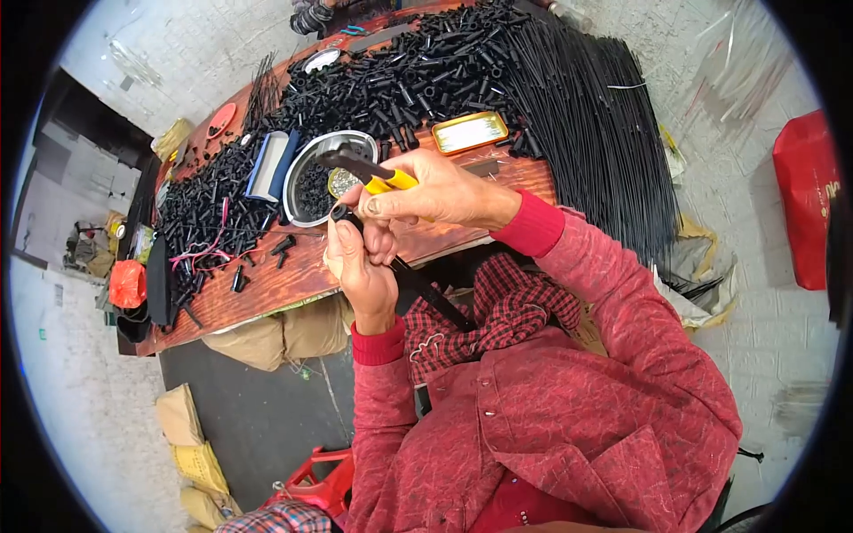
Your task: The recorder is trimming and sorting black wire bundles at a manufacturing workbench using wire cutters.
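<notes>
My right hand (435, 188) is closed around a hand tool with yellow-and-black handles (391, 182), which looks like pliers. The tool's dark end points left above the table, and its working end is partly hidden. Just below it, my left hand (362, 271) grips a black tube (431, 293) near its upper end. A round black collar (341, 213) shows at that end, by my left thumb. From there the tube slants down to the right toward my lap. Both hands are close together over the table's near edge.
The reddish wooden table (240, 298) carries heaps of black tubular parts (400, 84). A metal bowl (291, 191) of small black pieces, a yellow-rimmed tin (469, 132) and a blue-and-white box (271, 166) stand among them. Long thin black rods (595, 133) lie at right. A red stool (322, 480) stands below.
</notes>
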Demonstrator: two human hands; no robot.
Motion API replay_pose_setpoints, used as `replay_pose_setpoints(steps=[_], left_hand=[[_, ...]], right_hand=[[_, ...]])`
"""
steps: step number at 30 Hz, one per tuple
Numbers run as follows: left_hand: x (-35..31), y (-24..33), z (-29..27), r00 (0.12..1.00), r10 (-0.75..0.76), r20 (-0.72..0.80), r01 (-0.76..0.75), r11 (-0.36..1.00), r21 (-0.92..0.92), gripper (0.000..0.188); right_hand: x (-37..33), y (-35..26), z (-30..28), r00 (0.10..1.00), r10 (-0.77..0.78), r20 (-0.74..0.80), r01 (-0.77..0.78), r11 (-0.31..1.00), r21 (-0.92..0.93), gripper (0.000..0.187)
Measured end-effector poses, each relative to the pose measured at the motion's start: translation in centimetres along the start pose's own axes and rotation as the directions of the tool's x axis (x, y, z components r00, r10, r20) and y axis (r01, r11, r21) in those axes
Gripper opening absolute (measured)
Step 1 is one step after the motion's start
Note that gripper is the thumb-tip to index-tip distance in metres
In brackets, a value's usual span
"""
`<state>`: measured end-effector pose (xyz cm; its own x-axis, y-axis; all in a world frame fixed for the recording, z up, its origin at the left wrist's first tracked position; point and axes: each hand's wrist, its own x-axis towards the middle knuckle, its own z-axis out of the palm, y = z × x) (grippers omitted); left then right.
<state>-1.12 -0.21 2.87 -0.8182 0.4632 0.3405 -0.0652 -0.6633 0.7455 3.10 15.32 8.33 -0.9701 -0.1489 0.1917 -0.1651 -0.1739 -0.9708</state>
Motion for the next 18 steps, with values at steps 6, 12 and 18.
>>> replay_pose_setpoints(steps=[6, 12, 18], left_hand=[[0.4, -0.2, -0.7, 0.999, -0.024, -0.045, 0.025, 0.999, 0.024, 0.032], [0.3, -0.3, -2.1, 0.992, -0.108, 0.062, 0.113, 0.990, -0.090, 0.027], [0.3, -0.6, -3.0, 0.967, -0.254, -0.025, 0.252, 0.965, -0.072, 0.017]], right_hand=[[0.5, 1.7, 0.6, 0.988, -0.087, -0.124, 0.070, 0.989, -0.134, 0.023], [0.4, 1.5, 0.6, 0.809, -0.588, -0.010, 0.437, 0.612, -0.659, 0.021], [-0.6, -0.7, 0.5, 0.754, -0.631, 0.180, 0.482, 0.347, -0.804, 0.023]])
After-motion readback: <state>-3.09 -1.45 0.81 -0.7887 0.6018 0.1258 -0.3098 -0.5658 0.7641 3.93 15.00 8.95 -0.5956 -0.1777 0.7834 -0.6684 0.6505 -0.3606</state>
